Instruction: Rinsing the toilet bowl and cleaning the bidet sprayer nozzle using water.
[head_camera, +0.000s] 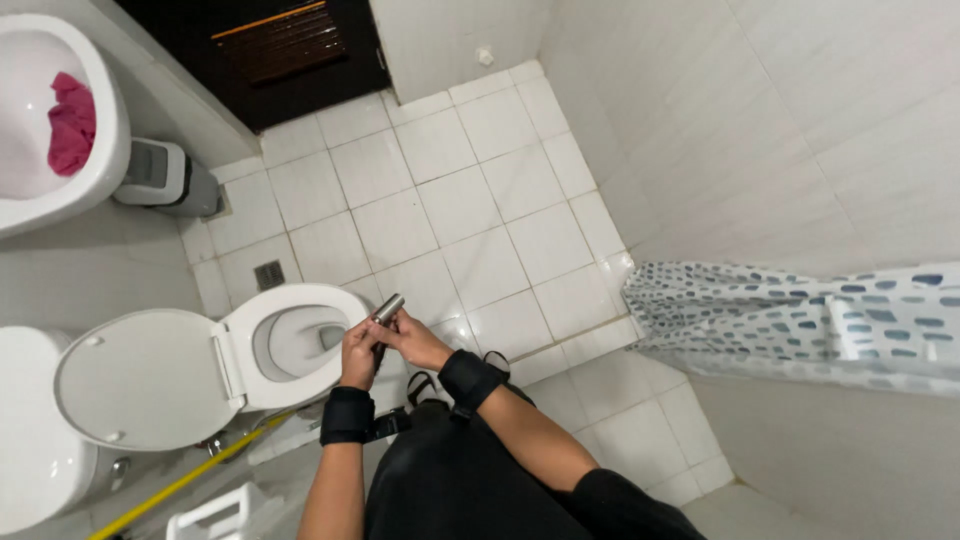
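Both hands are meeting over the front edge of the toilet: the left hand (358, 352) is wrapping around the lower part of a slim metal spray nozzle (387, 309), and the right hand (418, 343) is closing on it from the other side, fingers pinching the shaft just below the silvery head. The nozzle is being held tilted, its head pointing up and away from the body, just beside the rim of the toilet bowl (296, 340). Each wrist is wearing a black wristband (348, 415). The toilet lid (135, 378) is standing open to the left, with the white cistern at the frame's edge. A yellow hose (180, 485) is running along the floor beneath the bowl, near a white plastic rack. Further out: white floor tiles (450, 200) with a small drain, a grey pedal bin (165, 178), a washbasin (105, 130) holding a pink cloth (72, 122), a dark door, and a spotted shower curtain (800, 310) to the right. Step in hand, as judged: two-handed adjusting or gripping of the nozzle. A steady hold with the head aimed clear of the body seems called for.
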